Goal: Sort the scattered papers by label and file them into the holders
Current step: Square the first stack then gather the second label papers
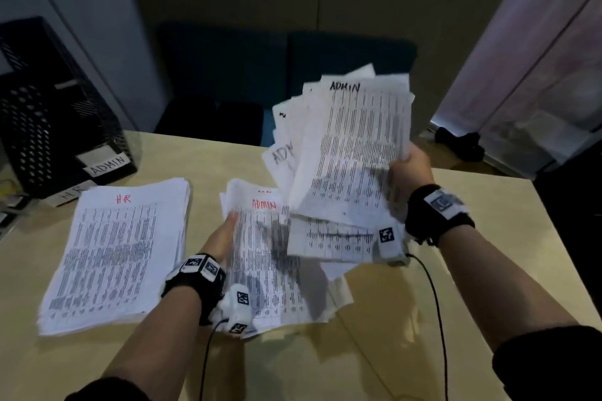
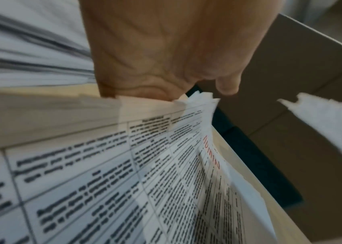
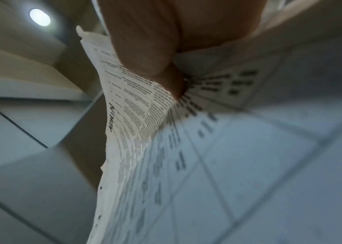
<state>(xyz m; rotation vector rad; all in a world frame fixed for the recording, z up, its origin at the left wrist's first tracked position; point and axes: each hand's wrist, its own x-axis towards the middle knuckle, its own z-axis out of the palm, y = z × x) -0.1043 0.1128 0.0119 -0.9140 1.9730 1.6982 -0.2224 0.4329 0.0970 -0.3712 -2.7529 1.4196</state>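
ADMIN sheaf [image 1: 351, 153] raised, fanned; HR stack [image 1: 117, 251] flat.

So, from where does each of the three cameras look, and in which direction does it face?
Head: on the person's head, facing forward and down at the table; both forearms and hands show.
Left wrist: looks along the left hand, which holds the edge of the flat ADMIN pile.
Right wrist: looks up along the right hand, which grips the raised ADMIN bundle, toward the ceiling.
Shared: head and left wrist both show the red ADMIN label.
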